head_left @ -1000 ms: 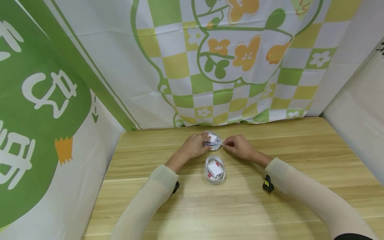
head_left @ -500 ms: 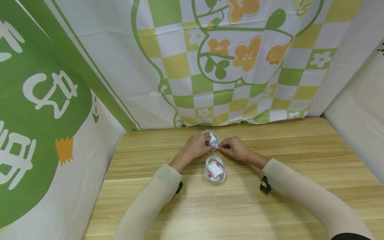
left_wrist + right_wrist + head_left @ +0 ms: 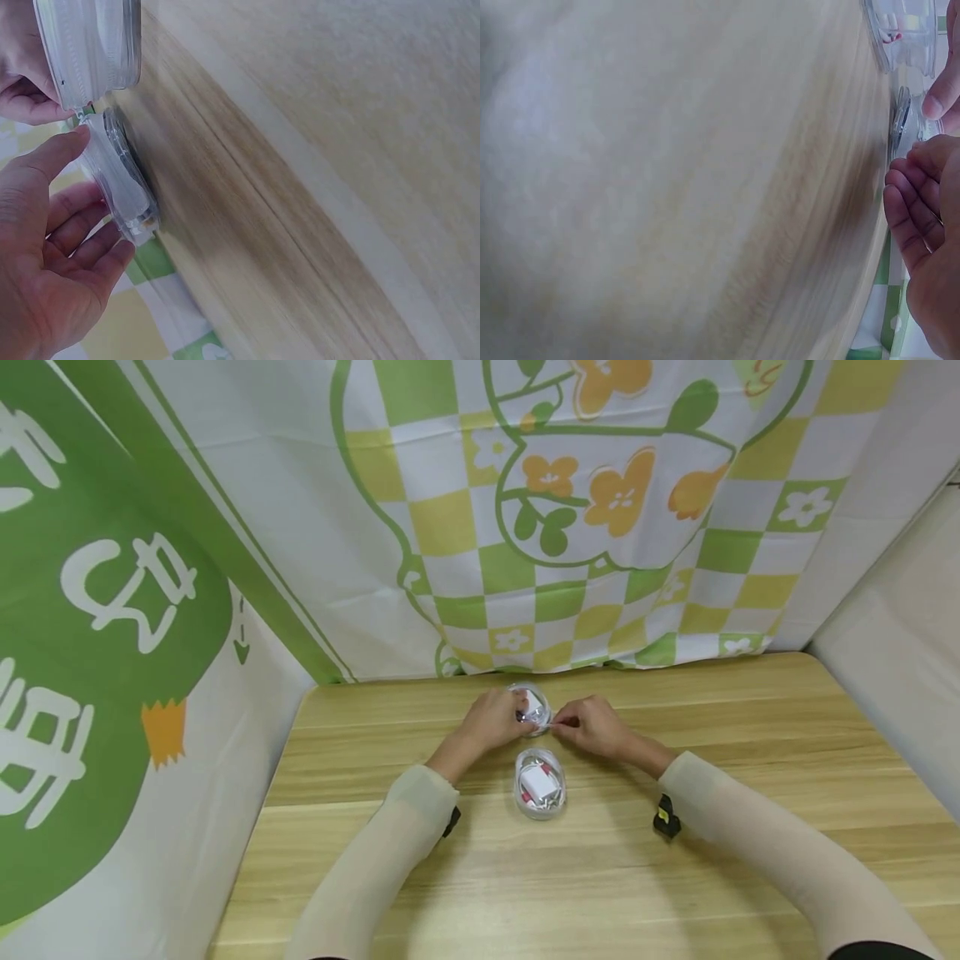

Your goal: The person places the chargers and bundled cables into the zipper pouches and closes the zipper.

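Observation:
A clear oval zip pouch point(image 3: 534, 702) with a white charger and a coiled cable inside lies near the table's back edge. My left hand point(image 3: 491, 720) grips its left side, thumb at the near edge and fingers on the far part. In the left wrist view that pouch point(image 3: 124, 184) sits between my left thumb and fingers. At its right edge my right hand point(image 3: 596, 728) pinches a small end, apparently the zipper pull. Closer to me lies a second clear pouch point(image 3: 540, 783), untouched, holding a white charger, a cable and red bits.
Both pouches lie on a wood-grain table point(image 3: 525, 885). Right behind its back edge hangs a checked green, yellow and white cloth point(image 3: 555, 602). A green and white printed cloth point(image 3: 112, 610) stands at the left, a pale one point(image 3: 900, 610) at the right.
My right fingertips have moved left along the far pouch's edge, then slightly back to the right. The left hand keeps hold, with the pouch shifted a little. The near pouch has stayed put.

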A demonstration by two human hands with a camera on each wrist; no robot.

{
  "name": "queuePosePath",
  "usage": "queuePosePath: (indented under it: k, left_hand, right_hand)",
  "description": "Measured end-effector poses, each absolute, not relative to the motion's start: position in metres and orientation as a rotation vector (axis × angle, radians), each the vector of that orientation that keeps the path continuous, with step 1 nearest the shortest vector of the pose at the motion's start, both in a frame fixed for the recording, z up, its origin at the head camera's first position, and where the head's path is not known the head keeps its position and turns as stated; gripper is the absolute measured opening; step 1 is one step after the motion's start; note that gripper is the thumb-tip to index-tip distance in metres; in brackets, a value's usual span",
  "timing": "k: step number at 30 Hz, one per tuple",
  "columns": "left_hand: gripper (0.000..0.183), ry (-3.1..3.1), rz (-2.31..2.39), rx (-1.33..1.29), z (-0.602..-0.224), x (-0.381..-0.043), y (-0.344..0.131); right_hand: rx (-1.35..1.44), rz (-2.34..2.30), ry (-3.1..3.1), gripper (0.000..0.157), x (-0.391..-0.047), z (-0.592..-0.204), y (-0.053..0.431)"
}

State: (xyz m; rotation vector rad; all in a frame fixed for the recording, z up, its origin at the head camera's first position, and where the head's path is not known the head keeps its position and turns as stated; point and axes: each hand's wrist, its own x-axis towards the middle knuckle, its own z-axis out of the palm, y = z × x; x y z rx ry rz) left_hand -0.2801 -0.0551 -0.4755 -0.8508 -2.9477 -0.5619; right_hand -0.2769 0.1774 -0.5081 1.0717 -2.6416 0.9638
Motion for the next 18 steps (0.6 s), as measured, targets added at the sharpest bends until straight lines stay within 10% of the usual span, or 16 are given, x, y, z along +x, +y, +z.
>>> queuePosePath:
  k: [18]
  left_hand:
    - [0.036, -2.946, -0.409, -0.894, -0.471, -0.278, -0.053]
  right_hand:
    - [1.021, 0.837, -2.658, 0.005, -0.293, -0.503, 0.185]
